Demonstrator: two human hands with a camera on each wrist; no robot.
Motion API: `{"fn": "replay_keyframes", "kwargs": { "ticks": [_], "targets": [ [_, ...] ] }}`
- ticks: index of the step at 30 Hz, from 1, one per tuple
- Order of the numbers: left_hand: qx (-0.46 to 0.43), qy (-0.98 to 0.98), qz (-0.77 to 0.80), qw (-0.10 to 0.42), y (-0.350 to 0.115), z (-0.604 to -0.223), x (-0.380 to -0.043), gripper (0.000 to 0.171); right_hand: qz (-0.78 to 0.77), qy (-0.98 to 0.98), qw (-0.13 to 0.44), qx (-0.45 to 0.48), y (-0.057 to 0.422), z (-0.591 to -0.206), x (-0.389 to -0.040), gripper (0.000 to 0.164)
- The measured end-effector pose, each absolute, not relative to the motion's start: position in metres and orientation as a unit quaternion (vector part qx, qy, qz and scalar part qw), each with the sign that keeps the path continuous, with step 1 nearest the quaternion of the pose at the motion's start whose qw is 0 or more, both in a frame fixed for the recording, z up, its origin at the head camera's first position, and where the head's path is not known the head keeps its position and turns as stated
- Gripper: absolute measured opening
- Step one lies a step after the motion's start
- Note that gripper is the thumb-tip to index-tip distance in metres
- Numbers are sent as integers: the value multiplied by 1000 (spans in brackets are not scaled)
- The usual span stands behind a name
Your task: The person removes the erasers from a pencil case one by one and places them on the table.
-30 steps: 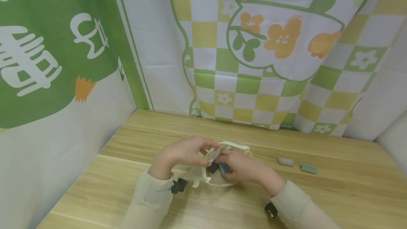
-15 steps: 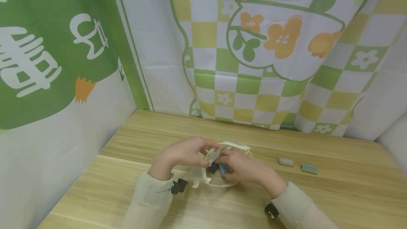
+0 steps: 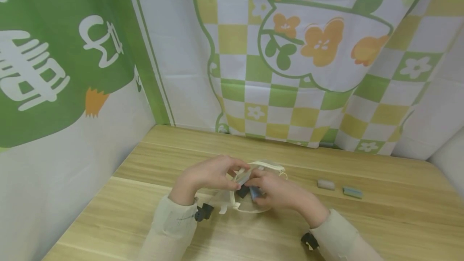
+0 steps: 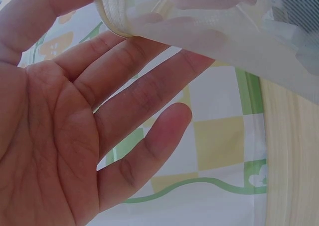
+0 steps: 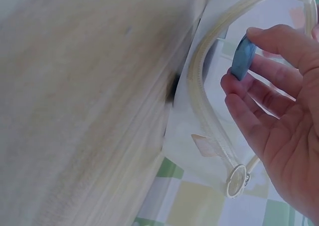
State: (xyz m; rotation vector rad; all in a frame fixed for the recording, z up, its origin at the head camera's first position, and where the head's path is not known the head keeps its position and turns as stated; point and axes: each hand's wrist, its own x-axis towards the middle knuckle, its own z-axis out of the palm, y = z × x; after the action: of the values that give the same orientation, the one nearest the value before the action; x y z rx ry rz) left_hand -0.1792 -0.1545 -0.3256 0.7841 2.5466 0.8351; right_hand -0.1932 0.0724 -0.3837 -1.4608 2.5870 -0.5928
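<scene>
A translucent zip pouch (image 3: 267,166) with a cream zipper edge lies on the table with its mouth spread wide. My left hand (image 3: 214,173) holds the rim at the left, thumb on one side and fingertips behind the sheer wall, as the left wrist view shows. Inside the mouth, my right hand (image 3: 278,190) pinches a small flat blue piece (image 5: 243,59) between thumb and fingers; its exact kind is unclear. A dark item (image 3: 243,191) sits in the pouch beside that hand. A round zipper pull ring (image 5: 237,180) hangs at the pouch's end.
On the wooden table (image 3: 145,212), right of the pouch, lie a small grey block-like piece (image 3: 326,184) and a blue-green one (image 3: 352,192). A checked, flowered curtain (image 3: 282,92) hangs along the back edge, and a green-and-white cloth (image 3: 65,71) covers the left side.
Hardly anything differs. Both hands keep their places at the pouch, and the right wrist has shifted only very slightly.
</scene>
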Motion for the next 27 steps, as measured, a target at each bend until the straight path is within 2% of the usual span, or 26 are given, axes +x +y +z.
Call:
{"fn": "replay_keyframes", "kwargs": {
  "ticks": [27],
  "targets": [
    [286,895,297,173,-154,-326,-180,56,-200,850,59,-483,80,-373,-186,39]
  ]
}}
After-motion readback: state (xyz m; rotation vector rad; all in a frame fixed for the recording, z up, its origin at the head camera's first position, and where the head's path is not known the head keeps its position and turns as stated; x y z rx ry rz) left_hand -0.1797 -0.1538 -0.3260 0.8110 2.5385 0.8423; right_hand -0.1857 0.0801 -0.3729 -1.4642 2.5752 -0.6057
